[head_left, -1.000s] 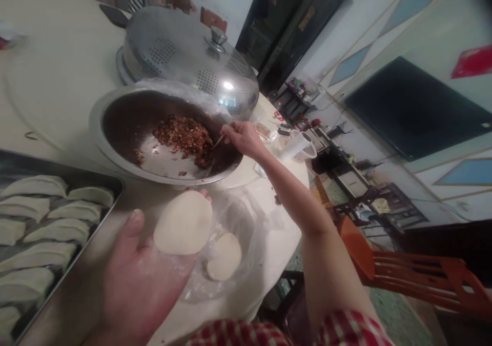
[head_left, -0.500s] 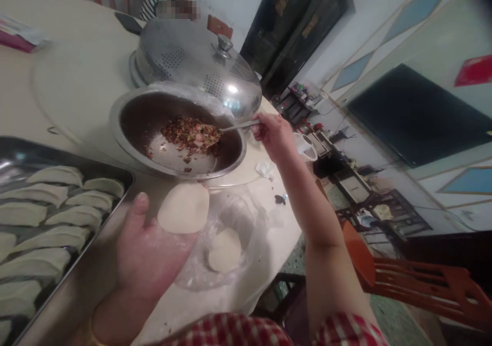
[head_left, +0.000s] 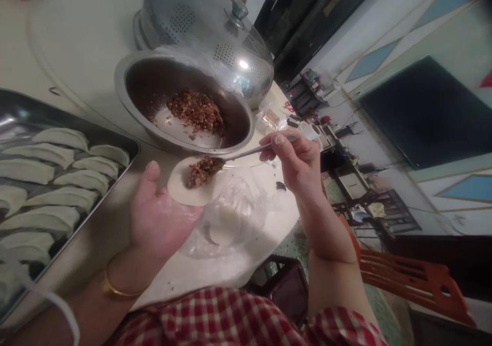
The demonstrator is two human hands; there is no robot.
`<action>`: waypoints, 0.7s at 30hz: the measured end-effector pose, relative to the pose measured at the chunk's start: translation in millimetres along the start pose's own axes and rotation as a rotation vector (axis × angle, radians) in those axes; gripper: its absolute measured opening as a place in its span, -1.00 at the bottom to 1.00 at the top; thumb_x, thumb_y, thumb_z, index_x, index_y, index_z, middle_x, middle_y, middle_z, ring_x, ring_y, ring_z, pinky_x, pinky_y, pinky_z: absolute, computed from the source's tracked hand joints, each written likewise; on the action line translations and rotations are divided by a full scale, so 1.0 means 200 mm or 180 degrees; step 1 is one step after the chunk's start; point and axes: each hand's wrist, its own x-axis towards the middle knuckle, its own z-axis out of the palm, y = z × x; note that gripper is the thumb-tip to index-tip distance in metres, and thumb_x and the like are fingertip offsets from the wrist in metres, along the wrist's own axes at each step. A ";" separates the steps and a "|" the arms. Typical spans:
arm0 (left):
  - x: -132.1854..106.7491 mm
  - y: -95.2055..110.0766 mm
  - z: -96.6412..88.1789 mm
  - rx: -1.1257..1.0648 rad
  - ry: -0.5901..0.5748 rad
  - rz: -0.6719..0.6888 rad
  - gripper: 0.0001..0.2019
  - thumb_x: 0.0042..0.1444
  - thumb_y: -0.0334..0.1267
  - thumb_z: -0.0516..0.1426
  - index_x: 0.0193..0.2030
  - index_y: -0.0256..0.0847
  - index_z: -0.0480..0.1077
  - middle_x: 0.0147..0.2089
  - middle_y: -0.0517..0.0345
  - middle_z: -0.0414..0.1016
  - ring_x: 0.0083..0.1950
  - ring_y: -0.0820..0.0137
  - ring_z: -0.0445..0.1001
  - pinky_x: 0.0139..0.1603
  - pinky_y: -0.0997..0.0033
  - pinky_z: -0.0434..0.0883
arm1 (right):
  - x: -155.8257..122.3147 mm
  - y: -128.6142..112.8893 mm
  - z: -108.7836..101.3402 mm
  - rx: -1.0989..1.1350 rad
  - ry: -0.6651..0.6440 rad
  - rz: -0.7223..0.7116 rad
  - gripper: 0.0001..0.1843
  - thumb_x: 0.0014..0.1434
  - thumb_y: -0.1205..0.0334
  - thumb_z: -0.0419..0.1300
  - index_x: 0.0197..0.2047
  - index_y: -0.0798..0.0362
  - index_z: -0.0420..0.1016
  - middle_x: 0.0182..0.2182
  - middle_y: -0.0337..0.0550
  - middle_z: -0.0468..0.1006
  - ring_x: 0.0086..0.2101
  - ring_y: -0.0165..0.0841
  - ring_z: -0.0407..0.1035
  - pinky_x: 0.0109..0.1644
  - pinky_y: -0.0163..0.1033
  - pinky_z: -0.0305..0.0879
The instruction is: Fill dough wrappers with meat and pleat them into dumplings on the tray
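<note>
On the fingers of my left hand (head_left: 163, 218), palm up with the thumb raised, lies a round dumpling wrapper (head_left: 177, 187). My right hand (head_left: 295, 159) grips a metal spoon (head_left: 249, 154) by its handle. The spoon's bowl is over the wrapper, carrying a heap of minced filling (head_left: 202, 174); whether that heap rests on the dough I cannot tell. More filling sits in the steel mixing bowl (head_left: 126, 97) just beyond. A pale dough round (head_left: 225, 228) lies in a clear plastic bag (head_left: 249, 202), right of my left hand.
Several folded dumplings (head_left: 73, 197) lie in a metal tray (head_left: 132, 148) at the left. Behind the bowl stands a large steel pot with a domed lid (head_left: 207, 23). An orange chair (head_left: 415, 279) is at the right, past the edge of the table (head_left: 277, 202).
My right hand has brought the spoon with filling out of the bowl, toward me and over the wrapper. My left hand still supports the wrapper. The view has tilted down.
</note>
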 end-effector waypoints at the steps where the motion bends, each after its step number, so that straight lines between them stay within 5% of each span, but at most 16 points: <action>1: 0.00 0.00 -0.01 -0.0012 -0.0009 -0.0033 -0.40 0.36 0.09 -0.05 0.34 -0.27 0.32 0.22 -0.12 0.57 0.40 -0.05 0.37 0.41 -0.29 0.28 | 0.00 -0.01 0.00 -0.0071 0.0011 -0.0030 -0.67 0.28 -0.11 0.28 -0.35 -0.05 0.60 -0.51 -0.33 0.59 -0.52 -0.48 0.49 -0.41 -0.35 0.47; 9: 0.01 0.02 -0.04 -0.0084 -0.0076 -0.0044 -0.35 0.41 0.08 -0.09 0.37 -0.44 0.26 0.23 -0.18 0.56 0.42 0.15 0.35 0.48 0.11 0.23 | -0.08 -0.06 0.01 -0.0441 -0.0067 -0.0623 -0.79 0.41 0.10 0.17 -0.20 -0.12 0.62 -0.42 -0.30 0.63 -0.44 -0.45 0.53 -0.34 -0.28 0.49; 15: 0.01 0.02 -0.02 -0.0048 0.0250 -0.0074 -0.35 0.42 0.10 -0.16 0.31 -0.42 0.34 0.12 -0.15 0.63 0.33 0.12 0.45 0.46 0.04 0.26 | -0.10 -0.06 0.00 -0.0657 -0.0141 -0.1147 -0.81 0.41 0.21 0.14 -0.14 -0.14 0.61 -0.40 -0.26 0.68 -0.42 -0.38 0.53 -0.30 -0.16 0.50; 21: 0.04 0.04 -0.11 -0.0077 -0.0189 -0.0225 -0.36 0.42 0.08 -0.10 0.36 -0.44 0.27 0.09 -0.13 0.65 0.15 0.15 0.59 0.30 0.14 0.43 | -0.11 -0.10 0.00 -0.0939 -0.0336 -0.1591 -0.78 0.41 0.26 0.11 -0.07 -0.20 0.57 -0.41 -0.28 0.69 -0.46 -0.36 0.50 -0.32 -0.13 0.48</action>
